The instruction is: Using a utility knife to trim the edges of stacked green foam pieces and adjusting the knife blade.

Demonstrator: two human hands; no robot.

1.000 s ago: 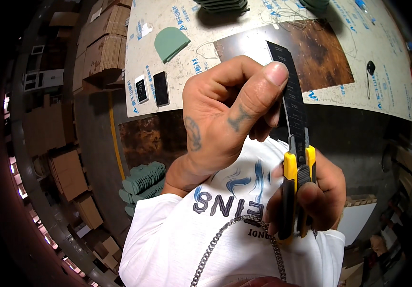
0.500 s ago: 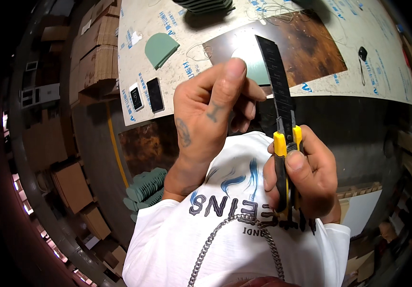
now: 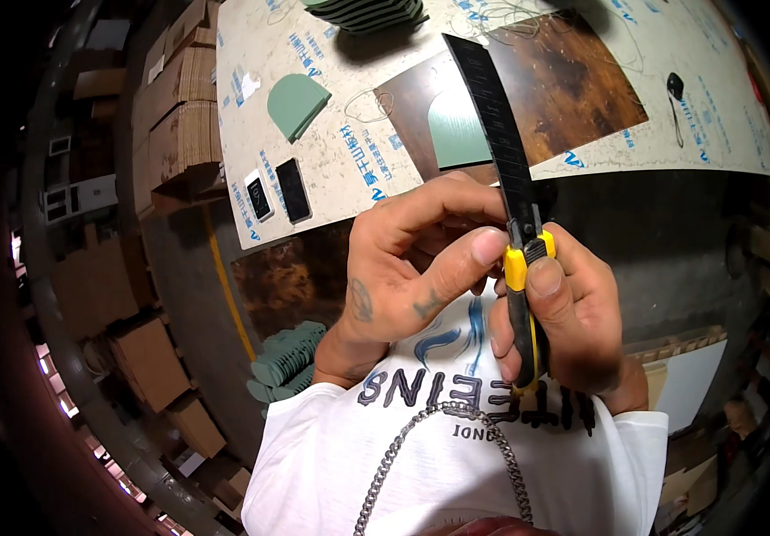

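Yellow-and-black utility knife [image 3: 521, 268] held upright in front of the chest, above the table [image 3: 724, 116], its long black blade [image 3: 492, 116] fully run out.

The right hand [image 3: 563, 322] is closed around the handle with the thumb on the yellow slider; the left hand [image 3: 412, 268] pinches the blade base between thumb and fingertips. The knife looks light and rigid in the handle, but a segmented blade extended this far is likely thin, springy and brittle. Grip the handle; touch only the blade's flat sides.
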